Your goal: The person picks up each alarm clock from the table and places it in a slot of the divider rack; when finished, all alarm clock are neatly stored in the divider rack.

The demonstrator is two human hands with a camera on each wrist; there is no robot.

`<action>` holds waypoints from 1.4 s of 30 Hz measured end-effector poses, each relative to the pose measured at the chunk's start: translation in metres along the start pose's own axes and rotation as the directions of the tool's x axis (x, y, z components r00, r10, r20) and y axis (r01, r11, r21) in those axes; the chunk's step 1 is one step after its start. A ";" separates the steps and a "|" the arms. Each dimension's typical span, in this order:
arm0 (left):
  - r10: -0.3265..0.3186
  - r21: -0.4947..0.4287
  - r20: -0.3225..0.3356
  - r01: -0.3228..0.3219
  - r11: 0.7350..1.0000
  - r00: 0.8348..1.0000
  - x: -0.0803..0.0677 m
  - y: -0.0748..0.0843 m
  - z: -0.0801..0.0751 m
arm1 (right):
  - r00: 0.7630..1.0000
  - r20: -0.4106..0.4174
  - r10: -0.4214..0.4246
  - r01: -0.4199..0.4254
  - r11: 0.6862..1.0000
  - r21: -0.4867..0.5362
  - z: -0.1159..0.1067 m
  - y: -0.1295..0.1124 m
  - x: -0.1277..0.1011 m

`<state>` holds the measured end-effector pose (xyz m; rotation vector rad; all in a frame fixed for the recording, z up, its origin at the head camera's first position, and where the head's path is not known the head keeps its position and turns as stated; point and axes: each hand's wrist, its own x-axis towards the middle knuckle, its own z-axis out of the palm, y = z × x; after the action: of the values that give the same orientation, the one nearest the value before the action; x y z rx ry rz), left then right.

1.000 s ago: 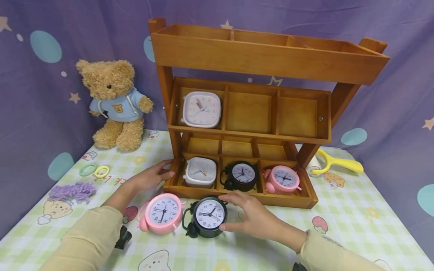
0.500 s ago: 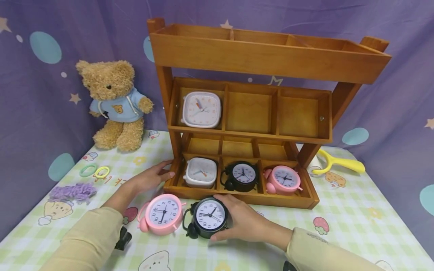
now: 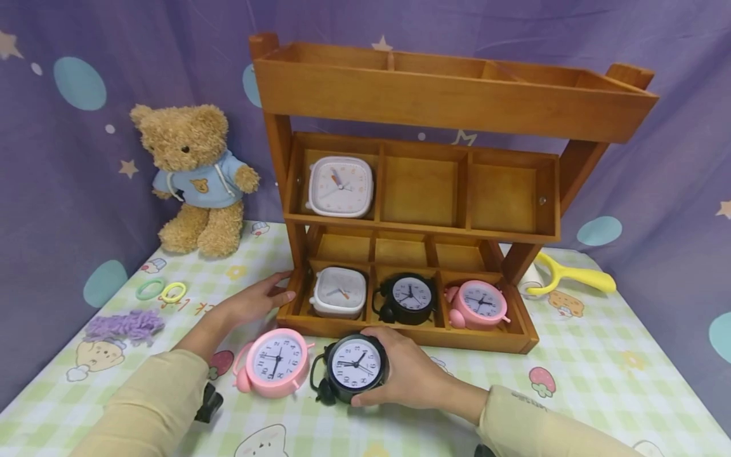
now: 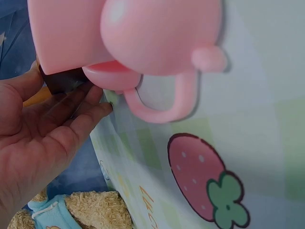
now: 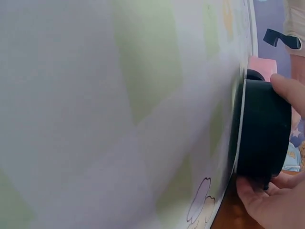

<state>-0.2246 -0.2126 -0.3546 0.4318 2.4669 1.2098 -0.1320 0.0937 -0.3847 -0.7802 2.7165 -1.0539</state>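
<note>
My right hand [image 3: 414, 373] grips a black twin-bell alarm clock [image 3: 355, 363] by its side, thumb at the near edge and fingers at the far edge. The right wrist view shows its dark casing [image 5: 264, 129] between thumb and fingers, low over the cloth. With fairly straight fingers, my left hand [image 3: 254, 301] rests against the left end of the wooden shelf [image 3: 400, 329]. A pink alarm clock [image 3: 276, 358] lies face up between the hands; its bells and handle [image 4: 162, 112] fill the top of the left wrist view.
The bottom tier holds a white clock [image 3: 339, 291], a black clock [image 3: 410, 295] and a pink clock [image 3: 481, 303]. Another white clock [image 3: 341, 186] sits in the middle tier. Around the shelf are a teddy bear [image 3: 200, 184], purple yarn [image 3: 125, 325], rings [image 3: 173, 292] and a yellow-handled tool [image 3: 582, 277].
My right hand has moved slightly left and closed its fingers and thumb round the black alarm clock. The clock has barely shifted. My left hand stays at the shelf's end.
</note>
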 end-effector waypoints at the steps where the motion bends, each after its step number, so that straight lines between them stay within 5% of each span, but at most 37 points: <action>1: 0.001 -0.003 0.002 -0.001 1.000 1.000 0.000 0.000 0.000 | 1.000 -0.003 -0.001 0.001 1.000 0.012 -0.001 0.001 -0.001; 12: -0.004 -0.007 0.009 0.004 1.000 1.000 -0.001 0.002 0.000 | 0.999 -0.027 -0.036 0.037 0.998 0.050 -0.021 -0.001 -0.009; 29: -0.005 -0.024 0.017 0.005 1.000 1.000 0.001 -0.001 0.000 | 0.988 -0.119 -0.095 0.093 0.995 -0.017 -0.084 -0.014 -0.030; 35: 0.003 -0.023 0.015 -0.003 1.000 1.000 0.002 -0.002 0.000 | 0.974 -0.160 -0.159 0.154 0.987 -0.043 -0.107 -0.019 -0.029; 42: 0.005 -0.029 0.017 -0.004 1.000 1.000 0.003 -0.002 0.000 | 0.931 -0.261 -0.256 0.215 0.961 -0.174 -0.135 -0.024 -0.025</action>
<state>-0.2270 -0.2126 -0.3570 0.4384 2.4323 1.2370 -0.1395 0.1715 -0.2693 -1.0814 3.0248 -1.1004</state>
